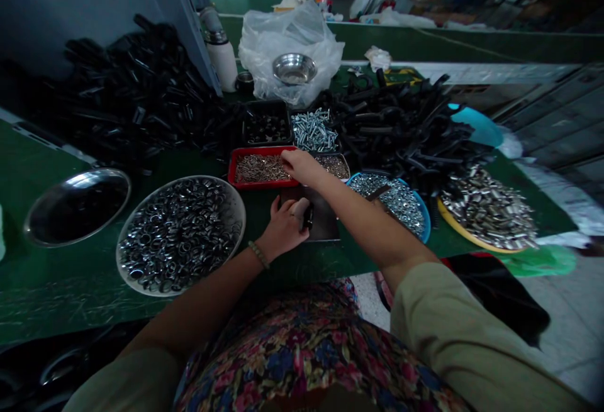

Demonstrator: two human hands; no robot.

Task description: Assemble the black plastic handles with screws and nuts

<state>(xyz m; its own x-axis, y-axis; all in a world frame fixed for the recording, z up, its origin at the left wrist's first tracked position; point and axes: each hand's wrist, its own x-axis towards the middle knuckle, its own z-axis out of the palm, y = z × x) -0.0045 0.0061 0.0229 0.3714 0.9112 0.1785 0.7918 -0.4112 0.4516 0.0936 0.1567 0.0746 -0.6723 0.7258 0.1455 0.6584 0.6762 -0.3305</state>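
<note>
My left hand (286,226) is closed around a small black plastic part (309,217), over a dark flat plate (325,223) on the green table. Most of that part is hidden by the fingers. My right hand (301,167) reaches over the right end of a red tray (232,173) of small brownish screws (262,168). Its fingers are bent together among the screws, and whatever they pinch is too small to make out. Just right of it is a small tray of tiny metal pieces (334,165).
Behind lie bolts (315,130), a black tray (267,141) and piles of black parts (136,85). A wide bowl of metal rings (179,236) and a steel bowl (75,207) stand left. Right are a blue basin (427,226) and a yellow basin (465,236) of metal pieces.
</note>
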